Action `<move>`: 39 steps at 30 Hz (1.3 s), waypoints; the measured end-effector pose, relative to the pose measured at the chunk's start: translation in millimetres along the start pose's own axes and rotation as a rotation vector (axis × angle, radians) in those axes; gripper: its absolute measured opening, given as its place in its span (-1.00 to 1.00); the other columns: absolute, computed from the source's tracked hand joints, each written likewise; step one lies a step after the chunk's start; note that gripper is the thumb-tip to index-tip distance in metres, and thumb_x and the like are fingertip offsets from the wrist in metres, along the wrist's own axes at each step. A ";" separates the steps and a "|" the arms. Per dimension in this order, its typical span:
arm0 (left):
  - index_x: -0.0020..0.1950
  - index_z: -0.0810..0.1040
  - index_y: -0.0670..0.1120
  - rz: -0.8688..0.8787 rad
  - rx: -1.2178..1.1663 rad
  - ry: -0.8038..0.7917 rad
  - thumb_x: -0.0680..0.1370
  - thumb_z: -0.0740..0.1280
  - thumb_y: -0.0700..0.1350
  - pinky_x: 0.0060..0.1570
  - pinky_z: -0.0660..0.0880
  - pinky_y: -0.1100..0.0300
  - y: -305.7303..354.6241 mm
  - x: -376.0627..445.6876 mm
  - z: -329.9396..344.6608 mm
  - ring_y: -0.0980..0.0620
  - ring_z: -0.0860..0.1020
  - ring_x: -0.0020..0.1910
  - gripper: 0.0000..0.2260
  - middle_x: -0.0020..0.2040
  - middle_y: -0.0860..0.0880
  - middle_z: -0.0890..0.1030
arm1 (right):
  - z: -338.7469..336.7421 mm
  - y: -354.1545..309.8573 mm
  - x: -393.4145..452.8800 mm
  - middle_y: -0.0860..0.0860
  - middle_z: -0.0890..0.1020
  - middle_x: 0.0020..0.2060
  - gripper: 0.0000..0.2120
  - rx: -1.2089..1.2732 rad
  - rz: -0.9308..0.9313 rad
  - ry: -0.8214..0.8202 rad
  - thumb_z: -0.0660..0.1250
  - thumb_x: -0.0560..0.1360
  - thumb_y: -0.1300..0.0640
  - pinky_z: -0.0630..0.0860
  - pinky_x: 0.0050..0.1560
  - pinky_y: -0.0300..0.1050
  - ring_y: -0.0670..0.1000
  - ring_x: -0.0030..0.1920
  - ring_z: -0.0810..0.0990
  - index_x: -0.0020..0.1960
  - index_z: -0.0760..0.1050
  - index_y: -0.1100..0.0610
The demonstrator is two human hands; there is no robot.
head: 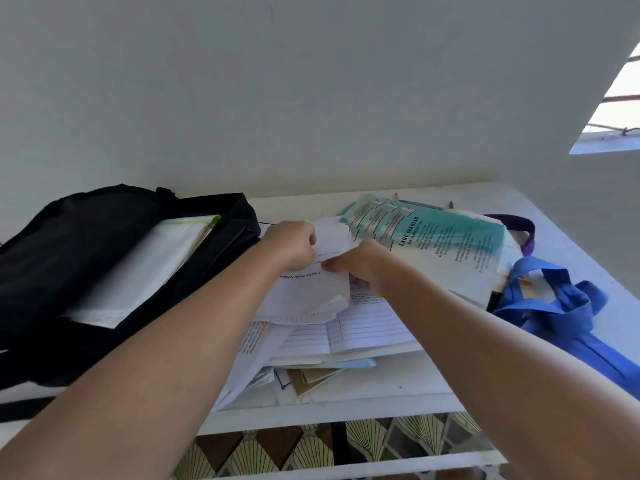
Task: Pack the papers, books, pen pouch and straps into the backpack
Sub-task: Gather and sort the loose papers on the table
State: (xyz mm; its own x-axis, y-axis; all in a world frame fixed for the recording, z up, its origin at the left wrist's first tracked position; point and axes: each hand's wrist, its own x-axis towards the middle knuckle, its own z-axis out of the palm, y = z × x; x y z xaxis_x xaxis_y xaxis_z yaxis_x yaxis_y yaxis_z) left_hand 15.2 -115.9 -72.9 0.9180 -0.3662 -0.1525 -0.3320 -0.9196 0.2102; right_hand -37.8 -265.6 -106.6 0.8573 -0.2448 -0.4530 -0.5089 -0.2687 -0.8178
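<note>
While both your hands pinch the loose papers over the middle of the tabletop, left hand at their far edge, right hand beside it, you're mid-gather. The backpack lies open at the left edge, already holding sheets. Next, I judge, square the bundle and slide it in there.

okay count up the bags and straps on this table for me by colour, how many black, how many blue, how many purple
Black: 1, the open black fabric backpack at left, with white papers inside.
Blue: 1, the crumpled blue cloth bag with handles at right.
Purple: 1, the purple strap loop behind the teal-printed booklets.
Total: 3
</note>
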 end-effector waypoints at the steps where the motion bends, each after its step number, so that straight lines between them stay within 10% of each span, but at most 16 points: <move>1: 0.29 0.55 0.04 -0.002 -0.026 0.014 0.61 0.27 -0.12 0.07 0.41 0.17 -2.1 -0.5 1.6 -0.08 0.52 0.26 -0.74 0.29 0.01 0.57 | 2.1 -0.4 -0.7 0.14 0.69 -0.04 -0.64 0.029 0.009 0.000 0.63 0.41 0.15 0.65 0.03 0.01 0.11 -0.06 0.66 0.10 0.58 0.23; 8: 0.31 0.51 0.00 -0.019 -0.417 0.175 0.58 0.42 -0.04 -0.10 0.49 0.18 -21.0 -9.3 -7.9 -0.03 0.61 0.04 -0.69 0.11 -0.02 0.62 | -0.2 -14.6 -11.4 0.11 0.70 0.13 -0.70 0.085 -0.075 -0.056 0.47 0.55 0.26 0.59 0.30 0.14 0.14 0.15 0.66 0.27 0.59 0.15; 15: 0.53 0.28 -0.06 0.028 -0.499 0.312 0.32 0.67 0.02 0.32 0.34 0.12 -36.4 6.6 -46.4 -0.05 0.37 0.44 -0.11 0.47 -0.06 0.39 | -54.5 -29.7 -35.6 -0.02 0.62 0.00 -0.82 -0.124 -0.452 0.143 0.29 0.67 0.20 0.48 -0.21 -0.13 0.01 -0.07 0.59 0.24 0.50 0.02; 24: -0.07 0.69 -0.06 0.239 -0.390 -0.042 0.41 0.59 0.14 -0.15 0.45 0.19 5.3 25.1 -87.1 0.07 0.62 -0.17 -0.69 -0.15 0.06 0.67 | -109.6 -5.2 -34.3 -0.06 0.56 -0.29 -0.87 -0.267 -0.701 0.548 0.38 0.62 0.10 0.35 -0.26 -0.06 0.14 -0.19 0.50 -0.06 0.44 -0.01; 26: 0.05 0.69 -0.04 0.282 -0.405 -0.047 0.51 0.51 0.11 -0.03 0.52 0.18 17.0 25.4 -86.4 0.05 0.65 -0.04 -0.74 -0.03 0.02 0.70 | -114.3 -2.9 -27.2 -0.02 0.59 -0.15 -0.89 -0.216 -0.666 0.624 0.41 0.60 0.07 0.39 -0.15 -0.02 0.18 -0.07 0.55 0.06 0.52 0.05; 30: 0.22 0.67 0.01 0.265 -0.579 -0.011 0.57 0.46 0.06 0.25 0.53 0.03 24.8 26.5 -82.3 0.05 0.66 0.10 -0.74 0.12 0.04 0.71 | -109.1 -0.9 -24.2 0.10 0.35 0.41 -0.24 0.076 -0.482 0.850 0.56 0.47 -0.07 0.32 0.42 0.01 0.13 0.42 0.33 0.54 0.26 -0.02; 33: 0.18 0.67 0.08 0.239 -0.825 0.045 0.55 0.49 0.04 0.21 0.57 0.07 27.4 23.5 -89.7 0.10 0.69 0.05 -0.78 0.08 0.12 0.72 | -98.3 2.7 -24.3 0.07 0.45 0.32 -0.07 0.578 -0.318 0.616 0.61 0.45 -0.04 0.46 0.20 -0.04 0.11 0.32 0.48 0.60 0.10 0.02; 36: 0.14 0.67 0.06 0.235 -1.044 0.094 0.54 0.50 -0.03 0.17 0.60 0.01 32.1 15.2 -94.0 0.09 0.71 0.03 -0.82 0.03 0.10 0.74 | -95.1 1.4 -18.7 0.07 0.75 0.09 -0.51 0.876 -0.276 0.223 0.60 0.46 0.03 0.65 0.03 0.01 0.14 0.09 0.74 0.31 0.55 0.14; 39: 0.17 0.66 0.06 0.232 -1.187 0.181 0.55 0.49 -0.06 0.17 0.61 0.02 34.7 8.4 -83.3 0.10 0.70 0.06 -0.80 0.05 0.10 0.74 | -106.0 -8.7 -20.6 0.09 0.78 -0.03 -0.80 0.738 -0.407 0.248 0.60 0.46 0.08 0.70 0.03 0.06 0.09 -0.06 0.78 0.03 0.69 0.10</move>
State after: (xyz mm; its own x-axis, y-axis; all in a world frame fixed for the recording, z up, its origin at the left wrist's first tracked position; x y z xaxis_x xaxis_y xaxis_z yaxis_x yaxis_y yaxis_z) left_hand 29.5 -139.1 13.5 0.9115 -0.3926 0.1225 -0.1744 -0.0992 0.9797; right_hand -59.4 -357.0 -52.5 0.8758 -0.4793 -0.0561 0.0867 0.2706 -0.9588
